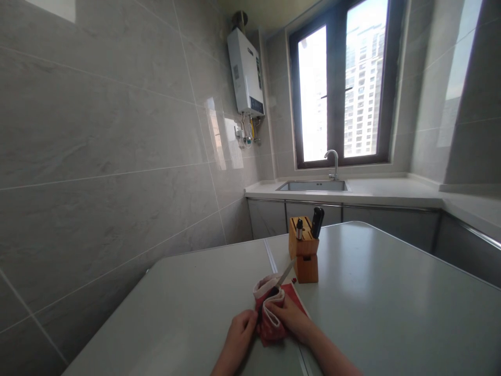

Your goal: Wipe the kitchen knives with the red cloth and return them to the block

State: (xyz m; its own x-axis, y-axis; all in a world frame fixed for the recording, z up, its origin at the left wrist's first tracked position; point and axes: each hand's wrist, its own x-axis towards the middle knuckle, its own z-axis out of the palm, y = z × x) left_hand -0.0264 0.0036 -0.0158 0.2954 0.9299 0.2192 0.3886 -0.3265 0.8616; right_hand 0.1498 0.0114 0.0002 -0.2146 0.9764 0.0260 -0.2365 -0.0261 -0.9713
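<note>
A red cloth with a white edge (270, 331) is bunched up in front of me, over the table's middle seam. Out of its folds a knife (287, 272) sticks up, blade slanting to the upper right; its dark handle is mostly hidden in the cloth. My right hand (291, 317) grips the cloth from the right, fingers closed round a fold by the handle. On the left side, my left hand (239, 330) is closed, its fingertips pinching the cloth's edge. Just beyond the blade tip stands a wooden knife block (306, 269).
In the block are a black-handled knife (317, 222) and a small dark-handled tool (299, 230). The pale table (188, 308) reaches toward a counter with a sink (313, 186) and a faucet (333, 162). A tiled wall (117, 130) runs along the left.
</note>
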